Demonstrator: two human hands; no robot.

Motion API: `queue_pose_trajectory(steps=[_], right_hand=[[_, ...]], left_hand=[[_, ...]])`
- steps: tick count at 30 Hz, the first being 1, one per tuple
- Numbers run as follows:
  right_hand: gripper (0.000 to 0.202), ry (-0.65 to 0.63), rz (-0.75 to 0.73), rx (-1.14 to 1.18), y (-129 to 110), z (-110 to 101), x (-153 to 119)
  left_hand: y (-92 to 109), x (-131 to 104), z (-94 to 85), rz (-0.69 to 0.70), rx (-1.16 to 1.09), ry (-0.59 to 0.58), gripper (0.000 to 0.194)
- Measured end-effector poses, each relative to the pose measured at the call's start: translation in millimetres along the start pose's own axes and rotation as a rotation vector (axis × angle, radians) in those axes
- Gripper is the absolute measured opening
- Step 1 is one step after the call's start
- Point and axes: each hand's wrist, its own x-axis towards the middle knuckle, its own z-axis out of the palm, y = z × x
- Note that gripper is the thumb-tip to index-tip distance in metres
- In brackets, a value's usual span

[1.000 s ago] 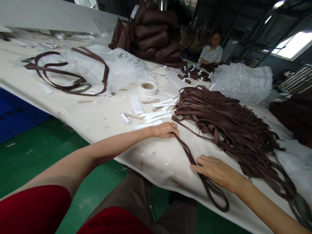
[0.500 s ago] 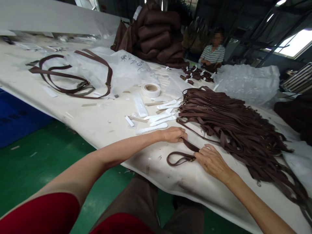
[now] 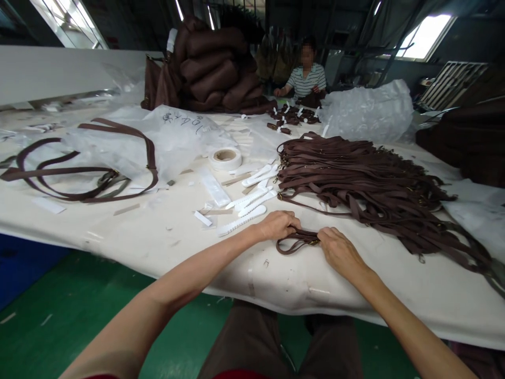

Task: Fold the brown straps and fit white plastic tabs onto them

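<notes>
Strap (image 3: 305, 235), folded, lies at the near edge of the pale table (image 3: 158, 231), clamped at one end by the left hand (image 3: 279, 225) and at the other by the right hand (image 3: 340, 251). Relative to strap: strap pile (image 3: 355, 179) beyond and right; tape roll (image 3: 224, 158) and white strips (image 3: 252, 202) beyond and left. Room: green floor (image 3: 158, 316) below, person (image 3: 306, 76) in striped shirt across the table, bright window (image 3: 426, 37) far right.
</notes>
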Motion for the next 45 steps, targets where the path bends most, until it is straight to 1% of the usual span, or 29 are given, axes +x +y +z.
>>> queue_pose_trajectory(steps=[2, 4, 6, 7, 9, 10, 12, 13, 14, 16, 17, 20, 23, 24, 26, 28, 29, 30, 32, 33, 35, 37, 38, 40, 42, 43, 45], right_hand=[[0.028, 0.015, -0.009, 0.023, 1, -1, 2], [0.030, 0.025, -0.017, 0.034, 1, 0, 3], [0.029, 0.036, -0.032, 0.050, 2, 1, 3], [0.029, 0.043, -0.042, 0.067, 3, 2, 2], [0.026, 0.064, -0.059, 0.121, 6, 7, 0], [0.024, 0.078, -0.061, 0.158, 9, 9, -1], [0.018, 0.113, -0.050, 0.241, 16, 15, -2], [0.017, 0.133, -0.040, 0.282, 19, 17, -1], [0.020, 0.150, -0.031, 0.317, 23, 18, 0], [0.028, 0.155, -0.039, 0.364, 28, 18, 0], [0.028, 0.151, -0.060, 0.374, 29, 17, 0], [0.026, 0.178, -0.106, 0.359, 25, 17, -8], [0.029, 0.226, -0.078, 0.366, 19, 27, -17], [0.028, 0.204, -0.068, 0.392, 19, 30, -18], [0.027, 0.121, -0.061, 0.472, 25, 33, -16], [0.026, 0.061, -0.035, 0.556, 33, 28, -8], [0.028, 0.058, -0.014, 0.591, 35, 23, -1], [0.030, 0.080, 0.016, 0.621, 35, 18, 7], [0.033, 0.153, 0.062, 0.659, 25, 7, 28], [0.033, 0.181, 0.062, 0.671, 14, 2, 40], [0.032, 0.210, 0.012, 0.669, -17, -1, 67], [0.031, 0.173, -0.085, 0.596, -53, 0, 95], [0.031, 0.128, -0.114, 0.517, -71, 3, 108], [0.024, 0.011, -0.087, 0.347, -100, 8, 131], [0.022, -0.058, -0.015, 0.258, -117, 13, 146], [0.023, -0.066, 0.019, 0.247, -121, 15, 150], [0.025, -0.072, 0.059, 0.244, -120, 14, 154]], left_hand=[[1, -1, -5.0, -0.001, 0.002, -0.030, 0.030], [8, -3, -7.5, -0.005, 0.012, -0.065, 0.031], [20, -9, -2.8, -0.033, 0.043, -0.073, 0.030], [27, -13, 2.8, -0.057, 0.079, -0.050, 0.036], [43, -21, 18.8, -0.111, 0.173, 0.033, 0.056], [49, -24, 27.6, -0.138, 0.209, 0.072, 0.059], [55, -26, 42.7, -0.174, 0.251, 0.144, 0.051], [56, -26, 47.7, -0.188, 0.252, 0.171, 0.047], [55, -25, 50.7, -0.197, 0.255, 0.197, 0.045], [52, -23, 52.3, -0.206, 0.259, 0.234, 0.042], [50, -24, 51.9, -0.205, 0.260, 0.238, 0.040], [49, -28, 53.4, -0.160, 0.270, 0.277, 0.032], [49, -32, 60.8, -0.112, 0.297, 0.323, 0.028], [48, -32, 63.4, -0.108, 0.305, 0.323, 0.026], [48, -33, 66.7, -0.112, 0.319, 0.307, 0.024], [48, -40, 67.0, -0.118, 0.321, 0.306, 0.024], [49, -47, 66.0, -0.122, 0.311, 0.307, 0.025], [51, -57, 64.4, -0.129, 0.287, 0.311, 0.025], [54, -86, 59.0, -0.155, 0.195, 0.335, 0.024], [56, -103, 55.0, -0.180, 0.125, 0.360, 0.024], [57, -140, 44.3, -0.252, -0.054, 0.440, 0.026], [55, -173, 31.4, -0.351, -0.300, 0.514, 0.027], [52, -188, 25.1, -0.405, -0.431, 0.551, 0.028], [48, -212, 15.4, -0.488, -0.672, 0.635, 0.029], [44, -230, 11.6, -0.531, -0.865, 0.737, 0.028], [42, -236, 11.9, -0.543, -0.940, 0.794, 0.028], [40, -244, 15.6, -0.557, -1.047, 0.902, 0.031]])
